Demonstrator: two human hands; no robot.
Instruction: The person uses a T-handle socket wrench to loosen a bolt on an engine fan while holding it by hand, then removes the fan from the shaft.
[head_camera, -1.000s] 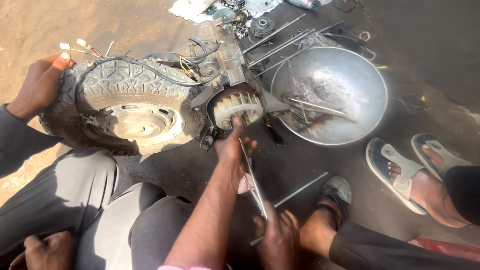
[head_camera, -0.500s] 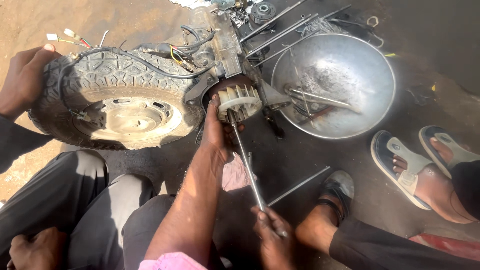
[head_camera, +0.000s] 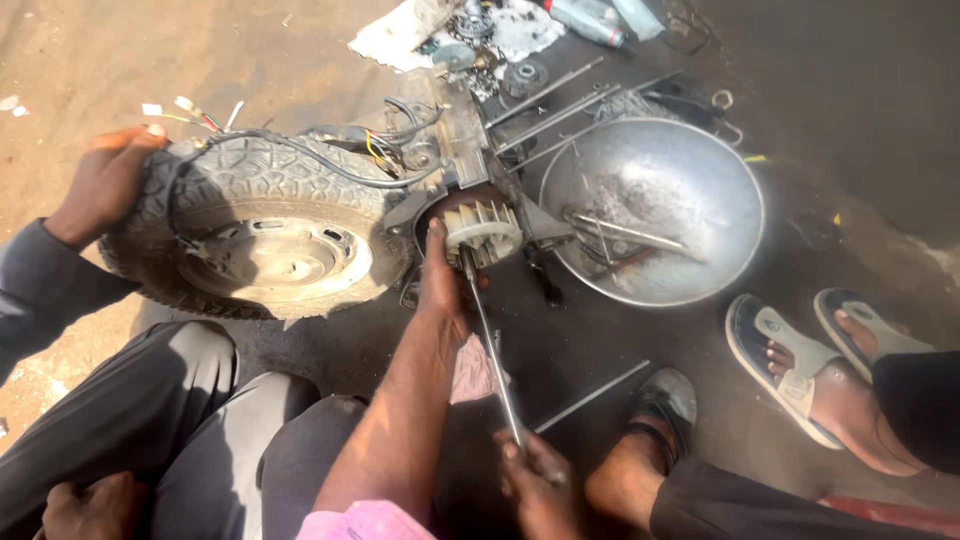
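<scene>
A small scooter wheel with a knobbly tyre (head_camera: 250, 190) lies on the ground, joined to an engine casing with a white finned fan (head_camera: 485, 228). My left hand (head_camera: 443, 285) rests at the fan's lower edge, fingers curled beside the shaft of a long metal tool (head_camera: 492, 345) whose tip sits at the fan. Low in the view, my right hand (head_camera: 538, 482) grips that tool's near end. Another person's hand (head_camera: 105, 180) in a grey sleeve holds the tyre's left edge.
A large metal bowl (head_camera: 720, 180) holding rods lies right of the engine. Loose metal rods (head_camera: 590, 397) and small parts on a white cloth (head_camera: 400, 40) lie around. Sandalled feet (head_camera: 800, 370) stand at the right. Coloured wires (head_camera: 385, 145) trail over the tyre.
My left hand has stayed at the fan while my right hand kept hold of the tool's end. The other person's hand is still on the tyre.
</scene>
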